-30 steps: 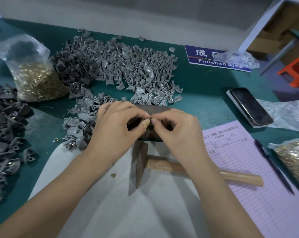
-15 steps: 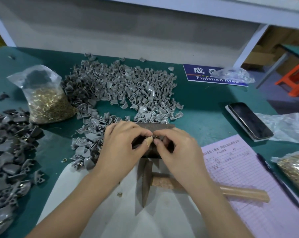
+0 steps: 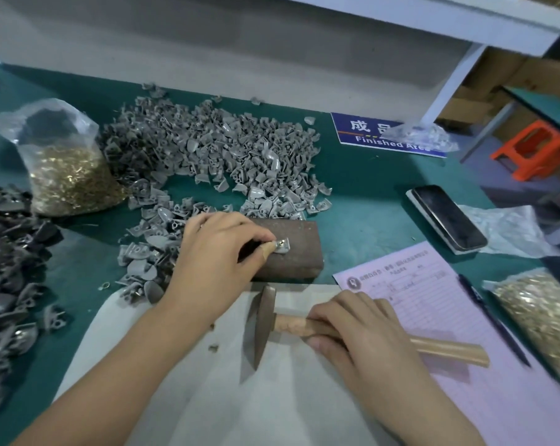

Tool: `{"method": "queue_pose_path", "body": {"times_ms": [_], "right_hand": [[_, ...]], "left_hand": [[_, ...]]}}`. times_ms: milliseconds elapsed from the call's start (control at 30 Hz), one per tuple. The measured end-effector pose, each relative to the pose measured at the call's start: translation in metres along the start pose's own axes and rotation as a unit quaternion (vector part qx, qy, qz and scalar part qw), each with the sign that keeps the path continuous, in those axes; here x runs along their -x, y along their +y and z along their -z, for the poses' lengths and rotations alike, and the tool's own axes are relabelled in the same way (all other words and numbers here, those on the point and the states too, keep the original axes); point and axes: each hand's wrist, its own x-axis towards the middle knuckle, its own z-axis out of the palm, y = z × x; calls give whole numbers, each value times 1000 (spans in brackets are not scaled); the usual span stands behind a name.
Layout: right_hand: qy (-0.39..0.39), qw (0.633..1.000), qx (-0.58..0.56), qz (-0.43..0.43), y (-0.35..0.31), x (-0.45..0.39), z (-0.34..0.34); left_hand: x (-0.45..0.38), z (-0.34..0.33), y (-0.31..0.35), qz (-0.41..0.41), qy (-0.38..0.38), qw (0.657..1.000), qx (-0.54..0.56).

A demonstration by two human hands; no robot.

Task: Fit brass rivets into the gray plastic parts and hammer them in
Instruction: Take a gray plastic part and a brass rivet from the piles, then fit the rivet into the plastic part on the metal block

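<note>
Left hand [image 3: 214, 252] pinches gray part [image 3: 281, 245] with rivet on brown block [image 3: 291, 249]. Right hand [image 3: 352, 329] fingers grasp hammer [image 3: 265, 320] near block. Left of block: bag [image 3: 66, 162] holding brass rivets.

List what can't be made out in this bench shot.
All head view:
- Rivet seating in the gray part: too small.
- Hammer handle middle: covered by right hand.
- Blue sign: partly under a plastic bag.
- Pink form text: blurred.

Green desk [image 3: 362, 188]; gray plastic parts [image 3: 207, 149] heaped at twelve o'clock; brass rivets [image 3: 69, 181] glinting gold at ten; pink ruled form [image 3: 433, 300] at three; orange stool [image 3: 533, 149].
</note>
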Motion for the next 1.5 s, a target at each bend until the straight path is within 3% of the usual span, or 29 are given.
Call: {"method": "queue_pose_path", "body": {"times_ms": [167,367,533,700,900,1100,1233,1333,1500], "right_hand": [[103,991,73,33,6,-3,26],[211,977,21,-22,16,-33,67],[156,963,-215,-53,18,-52,112],[63,988,-138,-6,21,-62,143],[38,997,-54,-28,22,-80,113],[228,970,-41,-76,24,-82,49],[298,951,-38,-74,23,-78,23],[302,952,3,-53,25,-74,16],[266,962,-20,-57,26,-70,12]], "left_hand": [[0,3,1,4,-2,1000,-9],[-1,7,-2,43,14,998,-38],[-1,8,-4,53,7,998,-22],[-1,7,-4,53,10,998,-17],[-2,7,-4,42,14,999,-1],[-1,7,-8,31,20,999,-6],[-2,6,-7,33,28,999,-2],[-3,4,-8,27,26,999,-3],[-3,3,-7,45,26,998,31]]}}
